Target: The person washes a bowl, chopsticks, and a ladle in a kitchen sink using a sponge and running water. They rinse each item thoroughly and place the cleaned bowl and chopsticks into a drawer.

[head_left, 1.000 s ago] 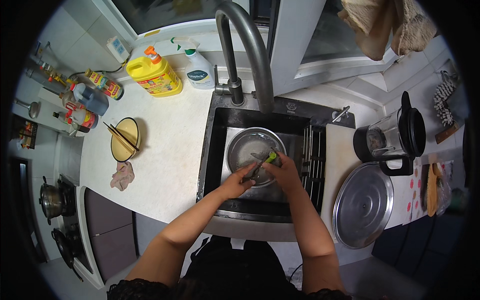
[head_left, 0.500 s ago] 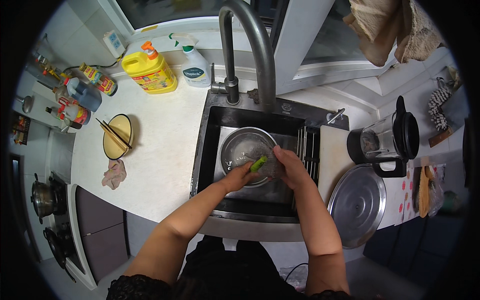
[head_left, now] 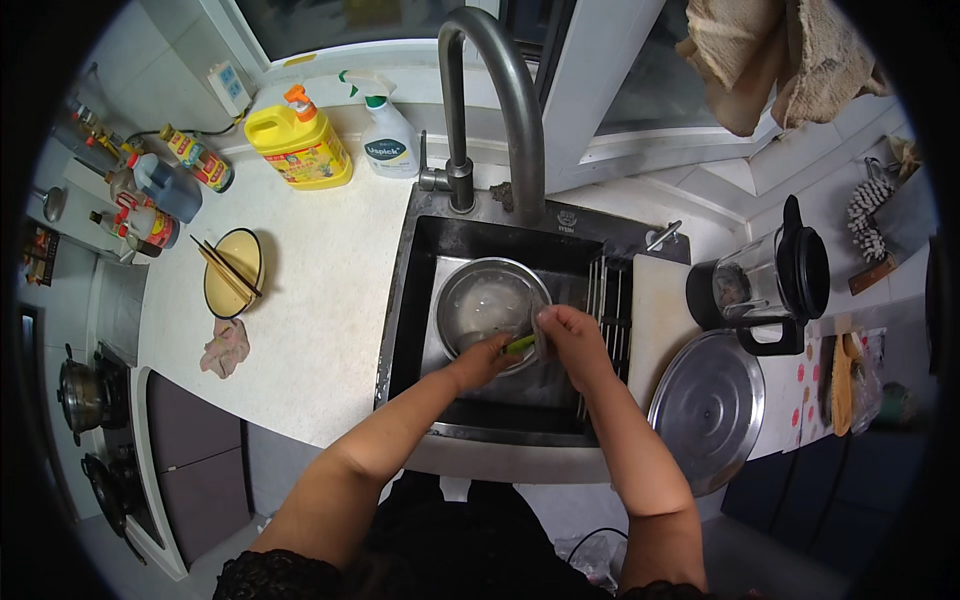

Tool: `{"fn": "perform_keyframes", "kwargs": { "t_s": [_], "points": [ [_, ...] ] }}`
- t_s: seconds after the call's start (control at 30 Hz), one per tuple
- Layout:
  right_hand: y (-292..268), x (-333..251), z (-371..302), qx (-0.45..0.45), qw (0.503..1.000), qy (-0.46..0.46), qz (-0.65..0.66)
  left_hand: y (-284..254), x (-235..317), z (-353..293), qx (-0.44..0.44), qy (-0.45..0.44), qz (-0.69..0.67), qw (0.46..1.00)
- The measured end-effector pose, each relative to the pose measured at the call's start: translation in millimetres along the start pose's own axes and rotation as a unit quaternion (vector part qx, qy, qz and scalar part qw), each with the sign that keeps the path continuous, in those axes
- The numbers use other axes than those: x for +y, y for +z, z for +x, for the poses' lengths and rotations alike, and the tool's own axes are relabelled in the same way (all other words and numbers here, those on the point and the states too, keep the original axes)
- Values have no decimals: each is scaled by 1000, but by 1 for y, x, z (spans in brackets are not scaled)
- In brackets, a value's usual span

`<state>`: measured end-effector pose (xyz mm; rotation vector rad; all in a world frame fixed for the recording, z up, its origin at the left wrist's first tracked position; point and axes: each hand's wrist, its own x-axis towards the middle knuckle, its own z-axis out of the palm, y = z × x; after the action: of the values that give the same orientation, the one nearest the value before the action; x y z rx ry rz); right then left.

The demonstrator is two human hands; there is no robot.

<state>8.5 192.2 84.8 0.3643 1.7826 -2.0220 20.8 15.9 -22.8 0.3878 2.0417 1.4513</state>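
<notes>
"Green handle (head_left: 521, 345): which way does it point?"

"Rightward and slightly away from me; its long axis slants over the near right part of the metal bowl (head_left: 446, 311) in the sink (head_left: 500, 415). My left hand (head_left: 482, 363) grips its left end; my right hand (head_left: 573, 338) pinches a thin greyish thing (head_left: 541, 343), too blurred to name."

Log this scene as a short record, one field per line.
Left hand: on a green handle
Right hand: pinching a thin grey piece, too blurred to identify
Metal bowl: in the sink
Tap: arching at the sink's back
Left counter: yellow bowl with chopsticks across it, cloth, yellow bottle, spray bottle
Right of sink: board, lid, blender
</notes>
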Motion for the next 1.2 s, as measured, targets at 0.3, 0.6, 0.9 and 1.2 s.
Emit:
{"fn": "perform_keyframes", "kwargs": {
  "t_s": [0.3,0.6,0.9,1.2],
  "points": [
    [-10,22,-13,50,994,-75,-61,-9,11,-7,15,0,104,995],
    [-12,17,-25,40,999,-4,29,-20,13,-14,62,27,82,994],
    [9,-38,-14,-7,993,-102,54,-26,58,-31,104,17,38,994],
    [15,-75,-25,-104,990,-40,82,-41,81,-42,138,132,114,975]
  ]
}}
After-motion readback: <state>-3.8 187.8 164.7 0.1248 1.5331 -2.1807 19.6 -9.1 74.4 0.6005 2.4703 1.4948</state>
